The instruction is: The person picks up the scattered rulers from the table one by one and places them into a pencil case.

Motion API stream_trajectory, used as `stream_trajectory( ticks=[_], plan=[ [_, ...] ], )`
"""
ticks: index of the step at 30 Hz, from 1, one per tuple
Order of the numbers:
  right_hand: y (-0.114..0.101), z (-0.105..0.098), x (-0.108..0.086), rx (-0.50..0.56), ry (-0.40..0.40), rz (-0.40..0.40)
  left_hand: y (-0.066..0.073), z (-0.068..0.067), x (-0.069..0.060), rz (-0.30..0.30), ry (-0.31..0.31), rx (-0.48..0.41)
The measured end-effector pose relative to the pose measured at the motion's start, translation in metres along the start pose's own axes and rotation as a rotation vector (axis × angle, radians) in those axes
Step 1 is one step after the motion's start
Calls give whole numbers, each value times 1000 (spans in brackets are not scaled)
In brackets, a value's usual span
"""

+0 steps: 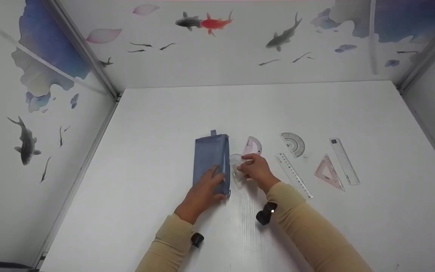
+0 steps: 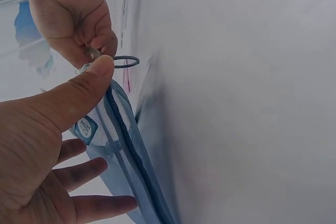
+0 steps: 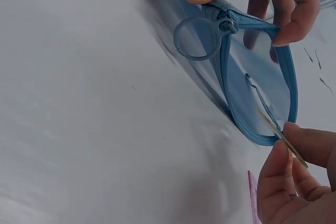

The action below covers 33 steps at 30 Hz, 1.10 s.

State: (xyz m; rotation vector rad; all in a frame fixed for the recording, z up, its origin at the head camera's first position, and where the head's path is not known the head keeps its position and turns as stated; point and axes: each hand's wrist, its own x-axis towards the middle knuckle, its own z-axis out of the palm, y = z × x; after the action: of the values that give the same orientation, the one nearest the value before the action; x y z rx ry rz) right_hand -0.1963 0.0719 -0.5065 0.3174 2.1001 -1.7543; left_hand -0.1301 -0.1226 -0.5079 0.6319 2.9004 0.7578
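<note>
two hands, one blue pouch (image 1: 209,155), two clear rulers (image 1: 344,161), one pink set square (image 1: 319,172), one clear protractor (image 1: 298,145), one pink protractor (image 1: 248,147) and one thin piece (image 3: 273,127) are on or over the white table (image 1: 157,124); the pouch lies left of the others, its long axis running away from the person, loop tab (image 1: 213,132) at the far end, gaping zipped mouth facing right; the left hand (image 1: 201,192) holds the pouch by that mouth, thumb on one rim, a fingertip at the other, remaining fingers loosely spread; the right hand (image 1: 259,170) pinches the piece between thumb and fingers; it points toward the mouth, and i cannot tell whether its tip is inside; both rulers slant, far ends leftward
</note>
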Motion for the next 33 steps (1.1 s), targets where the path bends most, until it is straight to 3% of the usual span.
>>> stream_trajectory(
  ticks=[11,24,33],
  plan=[
    [1,14,1,9,7,-25,2,0,2,-2,-4,47],
    [3,22,0,-33,20,-57,1,0,3,12,-4,13],
    [3,28,0,-3,8,-55,0,1,2,30,15,21]
  ],
)
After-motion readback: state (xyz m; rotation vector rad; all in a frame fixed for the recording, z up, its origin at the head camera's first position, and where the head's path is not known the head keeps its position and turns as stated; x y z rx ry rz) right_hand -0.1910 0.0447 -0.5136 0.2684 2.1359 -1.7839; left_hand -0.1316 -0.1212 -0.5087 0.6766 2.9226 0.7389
